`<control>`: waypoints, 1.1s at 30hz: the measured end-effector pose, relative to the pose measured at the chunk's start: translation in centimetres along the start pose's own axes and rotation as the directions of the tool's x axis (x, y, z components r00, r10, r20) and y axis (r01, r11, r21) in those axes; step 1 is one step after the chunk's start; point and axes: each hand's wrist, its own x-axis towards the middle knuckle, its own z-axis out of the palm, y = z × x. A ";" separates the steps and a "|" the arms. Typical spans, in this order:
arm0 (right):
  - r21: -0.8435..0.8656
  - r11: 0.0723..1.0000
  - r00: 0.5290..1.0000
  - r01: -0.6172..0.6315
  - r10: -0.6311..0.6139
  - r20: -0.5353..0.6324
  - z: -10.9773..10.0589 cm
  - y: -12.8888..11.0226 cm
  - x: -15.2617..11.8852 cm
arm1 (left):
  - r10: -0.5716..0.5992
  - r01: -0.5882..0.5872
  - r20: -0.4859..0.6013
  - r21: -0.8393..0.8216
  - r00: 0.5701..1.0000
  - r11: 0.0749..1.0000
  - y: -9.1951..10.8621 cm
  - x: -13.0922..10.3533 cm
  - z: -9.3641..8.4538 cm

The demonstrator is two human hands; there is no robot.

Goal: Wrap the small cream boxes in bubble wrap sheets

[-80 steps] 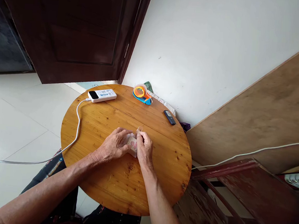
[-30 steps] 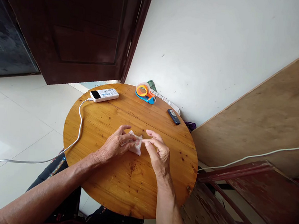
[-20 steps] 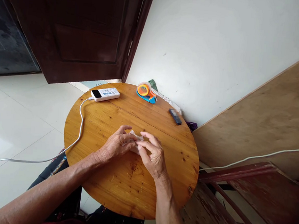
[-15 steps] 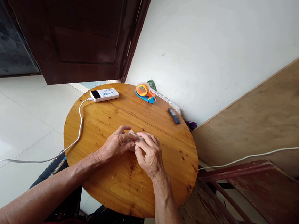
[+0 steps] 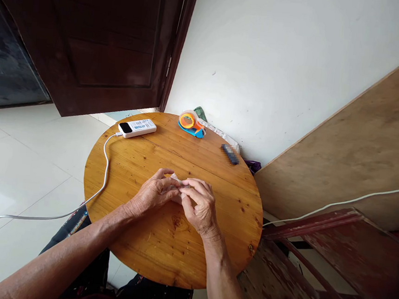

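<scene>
Over the middle of the round wooden table [image 5: 132,162], both hands meet around a small whitish, partly see-through wrapped thing [image 5: 177,178]. Its kind cannot be made out, since fingers cover most of it. My left hand [image 5: 157,190] grips its left side, thumb and fingers bent around it. From the right, my right hand [image 5: 200,203] closes on it with curled fingers, the fingertips of both hands nearly touching. A pale edge of the thing shows below the fingers, close to the tabletop.
At the table's back stand a white power bank [image 5: 138,128] with a white cable [image 5: 106,169], an orange and blue tape dispenser [image 5: 192,123] and a blurred dark object [image 5: 230,154]. A white wall [image 5: 262,71] rises behind; a red wooden chair [image 5: 333,249] is at right.
The right fingers have shifted slightly over the whitish thing, and a bit more of its lower edge shows. The whole view has moved a little.
</scene>
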 end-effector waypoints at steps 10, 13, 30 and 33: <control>0.324 0.916 0.961 -0.235 0.270 -0.066 -0.3 0.4 -0.1 | 0.063 -0.063 -0.015 0.027 0.998 0.998 -0.4 -0.1 0.3; 0.395 0.864 0.908 -0.312 0.393 -0.144 -0.5 0.9 -0.2 | 0.120 -0.121 -0.045 -0.010 0.992 0.993 -0.2 -0.3 0.0; 0.341 0.872 0.936 -0.352 0.328 0.128 -0.6 0.9 -0.2 | -0.248 0.216 -0.104 -0.247 0.963 0.945 -0.8 0.4 -0.5; 0.319 0.879 0.935 -0.354 0.331 0.124 0.0 0.8 -0.2 | -0.139 0.130 -0.122 -0.078 0.983 0.988 -0.8 0.4 -0.3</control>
